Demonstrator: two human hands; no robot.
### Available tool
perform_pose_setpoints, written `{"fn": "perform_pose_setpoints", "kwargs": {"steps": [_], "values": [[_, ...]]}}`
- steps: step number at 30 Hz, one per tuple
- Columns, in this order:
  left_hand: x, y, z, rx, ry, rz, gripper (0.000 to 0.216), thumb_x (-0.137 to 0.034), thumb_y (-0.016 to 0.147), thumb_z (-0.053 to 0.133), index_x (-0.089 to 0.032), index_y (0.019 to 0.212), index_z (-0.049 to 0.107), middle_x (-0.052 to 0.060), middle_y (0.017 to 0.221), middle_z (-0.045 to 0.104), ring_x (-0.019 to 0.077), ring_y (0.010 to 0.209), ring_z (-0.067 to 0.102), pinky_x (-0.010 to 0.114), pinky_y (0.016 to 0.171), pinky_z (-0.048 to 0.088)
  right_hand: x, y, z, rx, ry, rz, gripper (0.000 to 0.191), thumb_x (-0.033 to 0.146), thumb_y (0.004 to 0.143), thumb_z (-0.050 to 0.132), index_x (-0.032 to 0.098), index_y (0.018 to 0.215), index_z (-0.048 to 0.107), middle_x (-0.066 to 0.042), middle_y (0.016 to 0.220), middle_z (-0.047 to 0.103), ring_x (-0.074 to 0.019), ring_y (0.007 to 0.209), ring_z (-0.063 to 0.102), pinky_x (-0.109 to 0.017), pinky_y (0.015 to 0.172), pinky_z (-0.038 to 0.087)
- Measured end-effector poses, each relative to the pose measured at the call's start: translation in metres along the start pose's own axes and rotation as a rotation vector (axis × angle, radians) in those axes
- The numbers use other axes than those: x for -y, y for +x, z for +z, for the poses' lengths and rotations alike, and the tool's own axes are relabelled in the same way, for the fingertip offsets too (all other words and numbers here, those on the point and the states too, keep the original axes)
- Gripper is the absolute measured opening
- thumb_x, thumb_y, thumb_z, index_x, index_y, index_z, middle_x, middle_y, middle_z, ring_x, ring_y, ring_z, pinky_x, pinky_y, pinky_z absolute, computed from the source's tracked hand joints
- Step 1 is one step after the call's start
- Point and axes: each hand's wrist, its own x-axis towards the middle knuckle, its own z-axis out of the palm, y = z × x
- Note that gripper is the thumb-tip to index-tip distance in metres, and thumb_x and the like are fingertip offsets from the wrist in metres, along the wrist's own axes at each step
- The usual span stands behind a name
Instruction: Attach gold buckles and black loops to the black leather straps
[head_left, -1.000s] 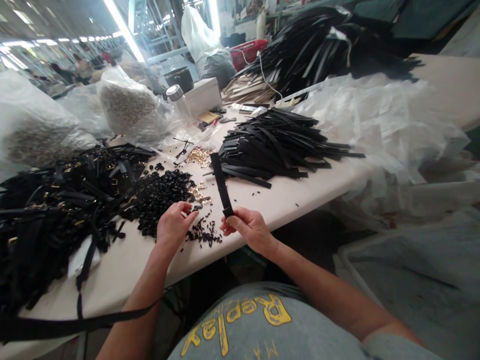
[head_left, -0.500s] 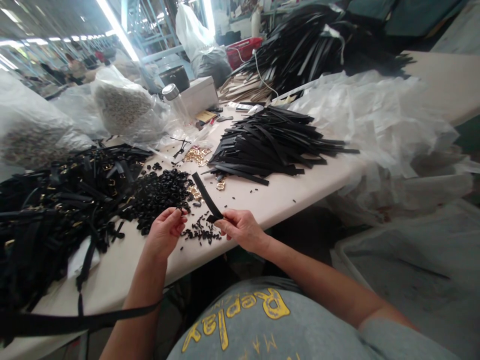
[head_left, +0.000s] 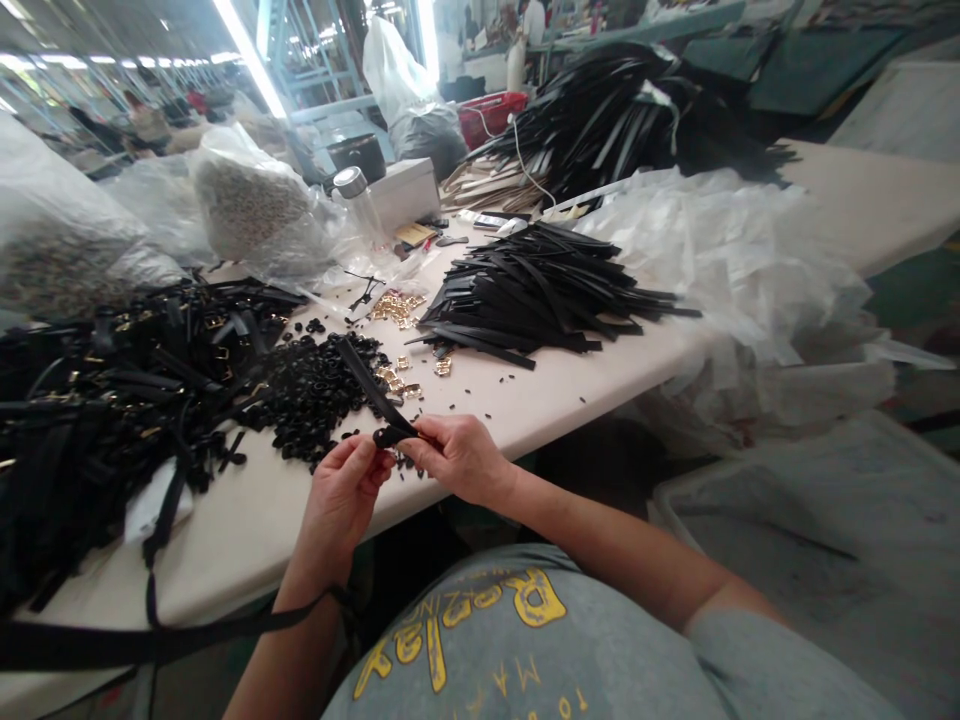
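My right hand [head_left: 457,458] pinches the near end of a black strap [head_left: 365,382] that slants up and to the left over the table. My left hand [head_left: 346,492] meets it there, fingertips pinched on a small black piece at the strap's end. Both hands hover just above the table's front edge [head_left: 420,505]. Right behind them lie a heap of small black loops [head_left: 315,385] and a scatter of gold buckles [head_left: 397,378].
A stack of cut black straps [head_left: 540,290] lies at centre right. Finished straps with buckles [head_left: 112,400] pile up on the left. Clear bags of hardware [head_left: 247,205], a bottle [head_left: 356,205] and a white box [head_left: 405,190] stand behind. Crumpled plastic sheeting [head_left: 750,270] covers the right.
The strap has swung from nearly upright to slanting left. My left hand has left the loop heap and joined the right hand at the strap's end.
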Motion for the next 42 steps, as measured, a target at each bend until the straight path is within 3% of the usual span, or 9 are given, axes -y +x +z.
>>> {"fn": "perform_pose_setpoints", "kwargs": {"steps": [8,15,18,22,28,31,33,38,42], "values": [[0.000,-0.010,-0.003,0.076,0.152,0.159,0.028,-0.031,0.058,0.089,-0.016,0.064,0.067,0.000,0.068,0.066,0.0090,0.056,0.057,0.019,0.053,0.048,0.000,-0.013,0.003,0.074,-0.075,-0.007,0.025,0.030,0.094,0.062,0.017,0.072,0.062,0.002,0.065,0.064,-0.0087,0.058,0.054,-0.021,0.058,0.034],[0.004,-0.014,-0.014,0.148,0.268,0.197,0.027,-0.023,0.060,0.087,-0.020,0.083,0.073,-0.001,0.070,0.069,0.0105,0.055,0.059,0.021,0.055,0.049,0.004,-0.012,-0.011,0.220,-0.155,-0.019,0.025,0.027,0.091,0.065,0.016,0.069,0.063,0.003,0.060,0.062,-0.0085,0.057,0.053,-0.020,0.056,0.031],[0.003,-0.017,-0.018,0.185,0.391,0.141,0.028,-0.022,0.059,0.086,-0.019,0.085,0.076,0.000,0.064,0.068,0.0130,0.054,0.059,0.024,0.055,0.050,0.003,-0.010,-0.023,0.352,-0.113,-0.043,0.024,0.023,0.091,0.065,0.016,0.068,0.064,0.005,0.057,0.061,-0.0075,0.053,0.053,-0.020,0.056,0.032],[0.001,-0.019,-0.018,0.284,0.420,0.026,0.025,-0.023,0.053,0.089,-0.018,0.074,0.075,0.001,0.062,0.068,0.0140,0.056,0.059,0.024,0.054,0.048,0.002,-0.013,-0.034,0.466,-0.079,-0.037,0.024,0.022,0.090,0.064,0.016,0.067,0.063,0.005,0.056,0.062,-0.0069,0.050,0.052,-0.019,0.054,0.033],[0.007,-0.017,-0.026,0.500,0.381,-0.213,0.027,-0.027,0.054,0.091,-0.017,0.069,0.070,0.001,0.062,0.064,0.0105,0.052,0.053,0.020,0.049,0.040,0.001,-0.023,-0.035,0.523,-0.192,-0.169,0.030,0.024,0.085,0.070,0.016,0.061,0.056,0.006,0.052,0.052,-0.0066,0.050,0.043,-0.020,0.050,0.026],[0.012,-0.017,-0.031,0.558,0.314,-0.246,0.031,-0.028,0.051,0.093,-0.016,0.066,0.069,0.002,0.067,0.066,0.0114,0.055,0.056,0.021,0.051,0.042,-0.001,-0.030,-0.029,0.550,-0.092,-0.172,0.028,0.023,0.087,0.069,0.017,0.064,0.056,0.006,0.055,0.055,-0.0064,0.051,0.048,-0.018,0.051,0.030],[0.014,-0.018,-0.030,0.517,0.243,-0.252,0.032,-0.032,0.052,0.092,-0.016,0.067,0.069,0.001,0.064,0.063,0.0091,0.050,0.053,0.019,0.046,0.039,-0.004,-0.034,-0.022,0.524,0.000,-0.133,0.027,0.025,0.090,0.066,0.017,0.067,0.056,0.005,0.059,0.061,-0.0070,0.052,0.054,-0.017,0.052,0.034],[0.018,-0.027,-0.017,0.159,0.119,-0.077,0.032,-0.030,0.055,0.091,-0.019,0.075,0.068,-0.005,0.062,0.061,0.0054,0.046,0.050,0.015,0.045,0.040,-0.011,-0.039,-0.006,0.284,-0.001,-0.104,0.030,0.026,0.093,0.062,0.018,0.065,0.053,0.002,0.061,0.064,-0.0095,0.054,0.058,-0.019,0.053,0.037],[0.016,-0.036,-0.015,0.078,0.252,0.023,0.026,-0.029,0.059,0.089,-0.018,0.073,0.071,-0.002,0.065,0.065,0.0079,0.052,0.056,0.017,0.051,0.047,-0.013,-0.040,0.001,0.240,-0.015,-0.058,0.029,0.025,0.093,0.061,0.017,0.066,0.054,0.002,0.061,0.063,-0.0089,0.053,0.056,-0.019,0.053,0.037]]}}
